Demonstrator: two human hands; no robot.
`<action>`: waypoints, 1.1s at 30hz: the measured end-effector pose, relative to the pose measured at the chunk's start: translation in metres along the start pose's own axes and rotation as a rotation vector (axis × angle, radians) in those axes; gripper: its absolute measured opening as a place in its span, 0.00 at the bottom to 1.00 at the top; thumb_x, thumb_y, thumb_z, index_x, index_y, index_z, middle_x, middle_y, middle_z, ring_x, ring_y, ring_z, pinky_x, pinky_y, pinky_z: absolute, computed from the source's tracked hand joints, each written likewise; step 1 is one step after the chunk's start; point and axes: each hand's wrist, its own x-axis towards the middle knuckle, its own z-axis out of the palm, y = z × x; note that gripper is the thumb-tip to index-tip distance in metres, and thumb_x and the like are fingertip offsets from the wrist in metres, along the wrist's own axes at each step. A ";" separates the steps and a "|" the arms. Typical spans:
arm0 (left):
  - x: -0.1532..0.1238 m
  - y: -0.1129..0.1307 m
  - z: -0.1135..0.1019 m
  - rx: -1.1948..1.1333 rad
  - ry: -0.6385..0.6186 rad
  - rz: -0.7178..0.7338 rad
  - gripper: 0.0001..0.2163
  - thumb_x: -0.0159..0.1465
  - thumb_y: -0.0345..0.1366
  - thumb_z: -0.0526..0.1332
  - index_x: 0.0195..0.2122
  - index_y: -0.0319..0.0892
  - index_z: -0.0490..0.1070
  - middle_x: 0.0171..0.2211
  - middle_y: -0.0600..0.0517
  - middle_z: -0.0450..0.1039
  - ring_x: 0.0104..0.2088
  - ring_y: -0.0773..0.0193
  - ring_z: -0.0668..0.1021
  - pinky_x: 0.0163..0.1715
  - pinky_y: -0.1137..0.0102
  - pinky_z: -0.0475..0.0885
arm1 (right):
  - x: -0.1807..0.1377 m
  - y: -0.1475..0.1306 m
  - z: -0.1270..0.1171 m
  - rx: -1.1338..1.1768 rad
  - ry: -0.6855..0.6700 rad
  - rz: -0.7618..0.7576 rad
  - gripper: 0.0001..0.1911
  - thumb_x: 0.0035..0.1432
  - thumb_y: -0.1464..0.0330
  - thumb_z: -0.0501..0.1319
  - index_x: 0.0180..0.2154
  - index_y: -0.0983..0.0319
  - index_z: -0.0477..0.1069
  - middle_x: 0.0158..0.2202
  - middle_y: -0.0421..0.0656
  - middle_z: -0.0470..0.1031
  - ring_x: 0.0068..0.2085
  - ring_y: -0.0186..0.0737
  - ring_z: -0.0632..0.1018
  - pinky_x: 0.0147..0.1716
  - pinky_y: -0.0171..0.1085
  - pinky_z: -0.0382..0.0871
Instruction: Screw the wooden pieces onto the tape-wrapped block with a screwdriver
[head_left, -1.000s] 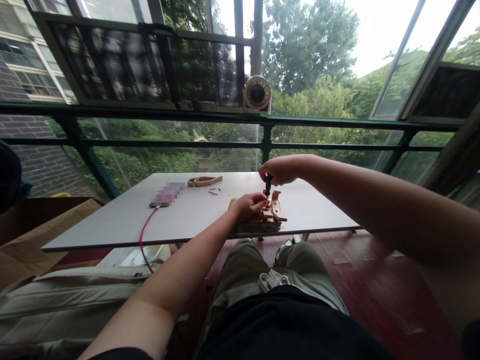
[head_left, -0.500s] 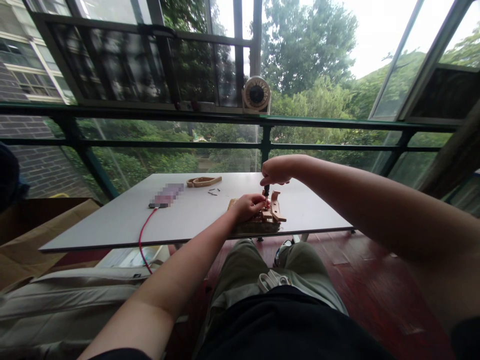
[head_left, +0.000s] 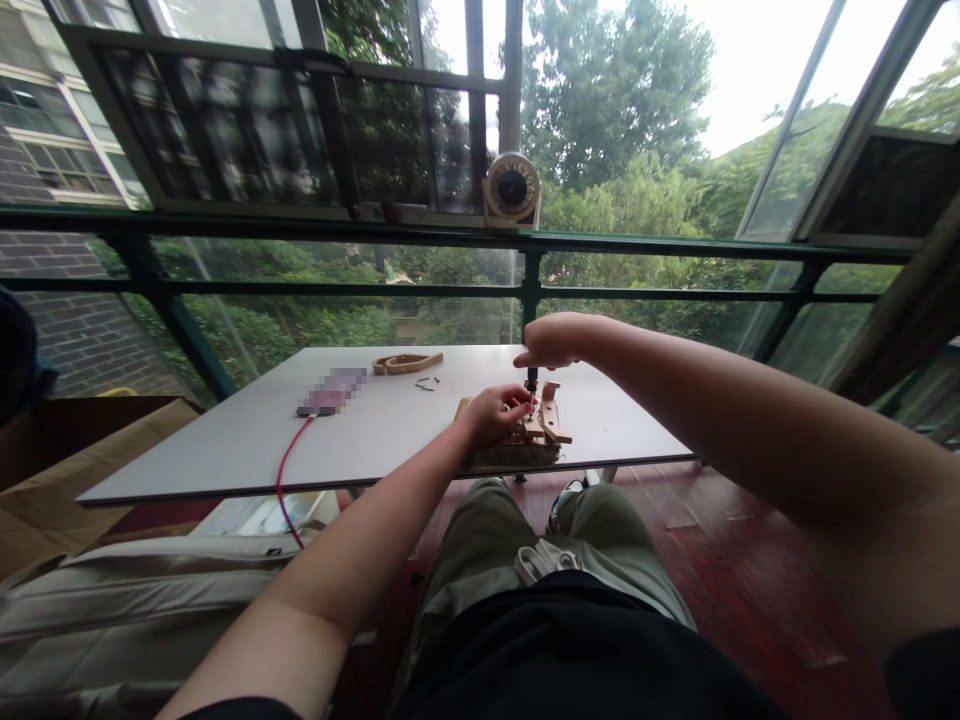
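My right hand (head_left: 553, 341) is closed over the top of a small black screwdriver (head_left: 532, 381) that stands upright, its tip down on a wooden assembly (head_left: 550, 420) near the front edge of the white table (head_left: 247, 440). My left hand (head_left: 498, 410) grips that wooden assembly just left of the screwdriver tip, fingers curled around it. The assembly has curved wooden pieces sticking up at its right side. What lies under my left palm is hidden.
A curved wooden part (head_left: 407, 362) and a few small screws (head_left: 427, 383) lie further back on the table. A phone (head_left: 331, 391) with a red cable (head_left: 286, 470) rests to the left. A small fan (head_left: 512, 188) sits on the railing. Cardboard (head_left: 67, 470) lies left.
My right hand has sunk slightly and shifted a little left on the screwdriver handle, hiding more of it. My left hand stays on the wooden assembly.
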 end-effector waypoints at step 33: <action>0.001 -0.006 0.002 -0.082 -0.031 0.014 0.14 0.62 0.44 0.60 0.39 0.40 0.77 0.37 0.49 0.79 0.36 0.62 0.78 0.39 0.70 0.72 | -0.008 -0.005 -0.006 -0.054 -0.082 -0.130 0.21 0.64 0.62 0.53 0.35 0.72 0.75 0.26 0.48 0.78 0.23 0.34 0.74 0.33 0.37 0.62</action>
